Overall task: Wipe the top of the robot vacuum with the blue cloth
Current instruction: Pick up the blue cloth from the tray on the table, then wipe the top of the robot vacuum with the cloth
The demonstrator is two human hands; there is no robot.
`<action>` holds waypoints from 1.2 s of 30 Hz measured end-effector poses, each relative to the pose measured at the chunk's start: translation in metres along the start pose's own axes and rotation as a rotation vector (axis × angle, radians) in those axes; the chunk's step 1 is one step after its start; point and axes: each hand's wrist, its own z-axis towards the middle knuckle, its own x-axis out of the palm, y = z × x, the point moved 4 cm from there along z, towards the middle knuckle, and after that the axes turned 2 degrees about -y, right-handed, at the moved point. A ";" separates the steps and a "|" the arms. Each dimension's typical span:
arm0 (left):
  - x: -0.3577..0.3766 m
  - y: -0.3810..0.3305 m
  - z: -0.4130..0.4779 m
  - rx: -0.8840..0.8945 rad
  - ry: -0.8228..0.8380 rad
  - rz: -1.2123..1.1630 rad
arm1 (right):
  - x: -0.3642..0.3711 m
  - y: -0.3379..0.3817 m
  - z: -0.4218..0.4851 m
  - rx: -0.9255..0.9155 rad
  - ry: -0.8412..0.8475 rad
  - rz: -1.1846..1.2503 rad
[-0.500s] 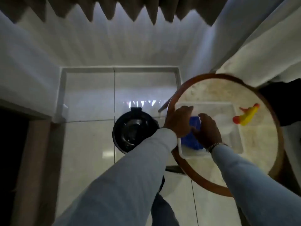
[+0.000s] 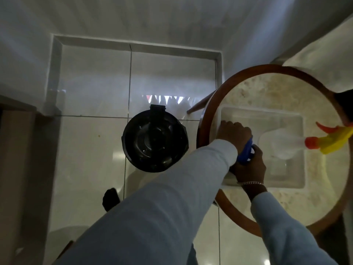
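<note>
The round black robot vacuum [image 2: 155, 140] sits on the tiled floor, left of the round table. The blue cloth [image 2: 246, 153] is bunched between both hands over the left end of the white tray [image 2: 290, 180]. My left hand [image 2: 234, 135] closes over the cloth from above, with its fingers at the tray's left rim. From below, my right hand [image 2: 251, 168] grips the cloth; it wears a bracelet at the wrist. Only a small patch of the cloth shows between the hands.
The tray stands on a round table [image 2: 267, 90] with a brown wooden rim. A clear spray bottle [image 2: 286, 145] with a yellow and orange trigger head lies across the tray's right side. A white wall and skirting close the floor behind the vacuum. A dark foot [image 2: 110, 198] stands below it.
The two hands have come together on the blue cloth, bunching it, so less of it shows. The view has shifted closer to the table.
</note>
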 end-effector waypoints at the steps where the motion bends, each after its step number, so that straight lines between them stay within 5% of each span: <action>1: -0.004 0.002 -0.003 0.001 -0.035 -0.067 | -0.005 0.005 -0.003 -0.008 0.002 0.002; 7: -0.032 0.020 -0.054 0.023 -0.238 -0.691 | -0.055 0.045 -0.040 -0.259 -0.086 -0.134; 14: -0.052 0.101 -0.118 -0.093 -0.493 -1.018 | -0.002 0.110 -0.086 -0.334 0.025 0.155; 23: 0.044 0.253 -0.139 -0.289 -0.658 -0.954 | 0.195 0.082 -0.048 -0.240 0.176 0.376; 27: 0.086 0.310 -0.150 -0.309 -0.693 -0.703 | 0.246 0.048 -0.007 -0.142 0.203 0.330; 34: 0.142 0.335 -0.133 -0.152 -0.306 -0.343 | 0.251 0.027 0.011 -0.542 -0.163 -0.055; 36: 0.151 0.339 -0.123 -0.069 -0.193 -0.183 | 0.266 0.039 0.013 -0.723 -0.101 -0.139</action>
